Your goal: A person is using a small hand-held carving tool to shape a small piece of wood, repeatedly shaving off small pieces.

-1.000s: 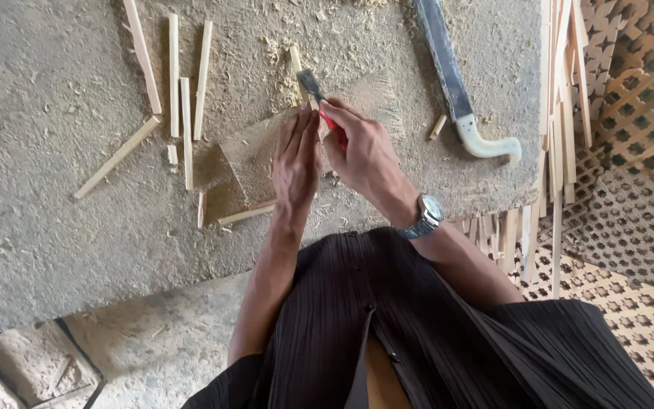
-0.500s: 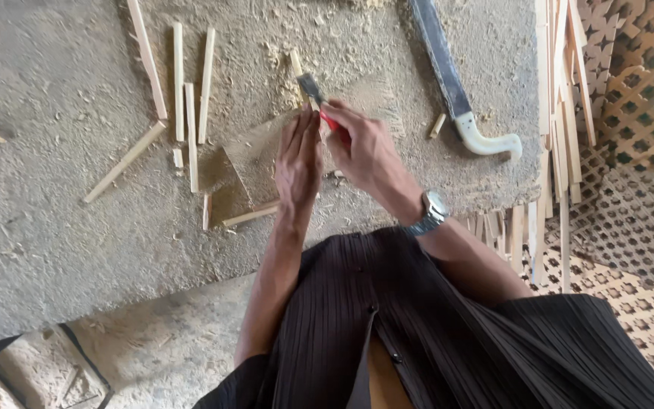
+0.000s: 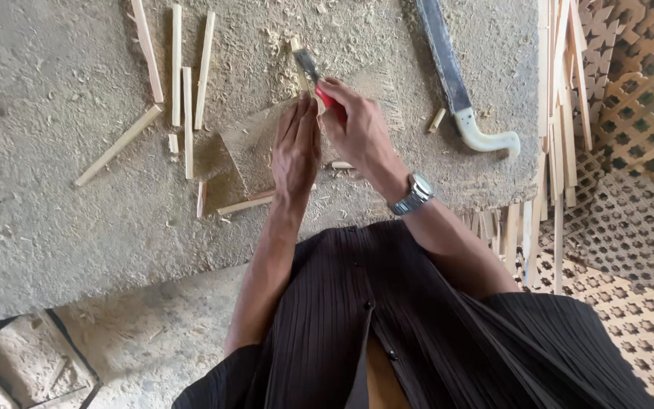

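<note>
Gripping a red-handled knife [image 3: 319, 83], the right hand [image 3: 361, 132] is closing its fingers tight around the handle, with the dark blade sticking out past the knuckles toward the far side of the slab. The left hand [image 3: 295, 148] is lying just beside it, fingers straight and pressed together, holding a thin pale wooden strip [image 3: 299, 64] against the blade; whether its grip is wrapping fully round the strip I cannot tell, since the fingers are hiding it. Both hands are working over a tan mat [image 3: 255, 148] that is lying on the rough concrete slab [image 3: 54, 197], amid pale shavings. A silver wristwatch [image 3: 412, 193] is showing on the right wrist.

Left of the mat, several cut wooden sticks [image 3: 187, 91] are lying roughly parallel, with one longer stick [image 3: 119, 144] slanting away from them and a few short offcuts near the mat's near edge. To the right, well apart from the hands, a long machete [image 3: 448, 64] with a pale curved handle is resting flat on the slab. Beyond the slab's right edge, a bundle of long thin slats [image 3: 562, 98] is lying beside woven lattice panels [image 3: 637, 174]. The person is wearing a dark pleated shirt [image 3: 418, 333], filling the lower part of the view.
</note>
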